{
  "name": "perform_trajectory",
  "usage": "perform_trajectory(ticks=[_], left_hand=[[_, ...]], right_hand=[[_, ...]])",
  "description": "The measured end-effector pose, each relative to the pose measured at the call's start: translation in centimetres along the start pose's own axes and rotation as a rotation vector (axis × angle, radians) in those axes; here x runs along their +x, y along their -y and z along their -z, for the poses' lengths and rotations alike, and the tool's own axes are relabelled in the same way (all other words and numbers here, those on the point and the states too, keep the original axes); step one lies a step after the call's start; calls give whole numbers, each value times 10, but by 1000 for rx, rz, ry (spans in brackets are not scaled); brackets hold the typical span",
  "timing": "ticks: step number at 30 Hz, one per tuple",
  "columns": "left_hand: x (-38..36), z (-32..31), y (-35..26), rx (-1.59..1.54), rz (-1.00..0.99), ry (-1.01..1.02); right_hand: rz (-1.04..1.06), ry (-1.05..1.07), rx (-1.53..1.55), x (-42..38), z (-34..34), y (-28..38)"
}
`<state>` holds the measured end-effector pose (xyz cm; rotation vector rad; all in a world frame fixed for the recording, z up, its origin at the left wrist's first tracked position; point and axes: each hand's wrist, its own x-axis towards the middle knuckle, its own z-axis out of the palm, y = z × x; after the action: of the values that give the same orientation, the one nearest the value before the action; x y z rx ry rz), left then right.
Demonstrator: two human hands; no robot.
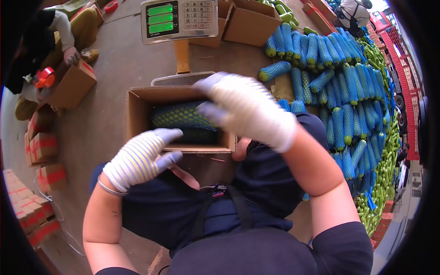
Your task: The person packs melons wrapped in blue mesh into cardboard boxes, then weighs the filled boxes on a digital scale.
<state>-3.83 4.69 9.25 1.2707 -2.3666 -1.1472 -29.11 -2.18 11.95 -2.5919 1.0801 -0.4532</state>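
An open cardboard box (135, 114) stands between my knees, in front of a digital weighing scale (179, 20) with green readouts. In it lie long green vegetables in netting (181, 115); the lower part of the box is dark. My left hand (140, 160), in a striped knit glove, is at the box's near left corner, thumb and fingers apart, holding nothing. Over the box's right side is my right hand (250, 110), gloved too and blurred by motion. Its thumb and fingers are spread, with nothing visible between them, and it hides part of the box.
Rows of green vegetables in blue net sleeves (341, 87) lie on the right, beside a long heap of bare ones (387, 169). At the left, a person's gloved hand (71, 56) touches another carton (73, 87). Taped cartons (27, 201) are stacked lower left; an open carton (252, 25) stands behind.
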Motion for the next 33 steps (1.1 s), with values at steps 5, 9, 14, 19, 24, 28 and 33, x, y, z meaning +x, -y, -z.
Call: perform_trajectory(ticks=[5, 9, 14, 19, 24, 28, 33], left_hand=[[19, 11, 2, 177, -96, -132], [63, -7, 3, 377, -118, -3], [111, -58, 37, 532, -31, 61], [138, -67, 65, 397, -4, 40], [130, -66, 57, 557, -23, 58], [122, -69, 65, 655, -35, 76], [134, -74, 67, 701, 21, 110]], right_hand=[[-300, -183, 147, -63, 46, -32], [-338, 168, -187, -80, 21, -35], [-464, 513, -97, -64, -33, -32], [-539, 414, 77, -71, -52, -28], [-495, 449, 96, -76, -61, -29], [-479, 444, 117, -79, -67, -26], [-499, 425, 123, -76, -73, -36]])
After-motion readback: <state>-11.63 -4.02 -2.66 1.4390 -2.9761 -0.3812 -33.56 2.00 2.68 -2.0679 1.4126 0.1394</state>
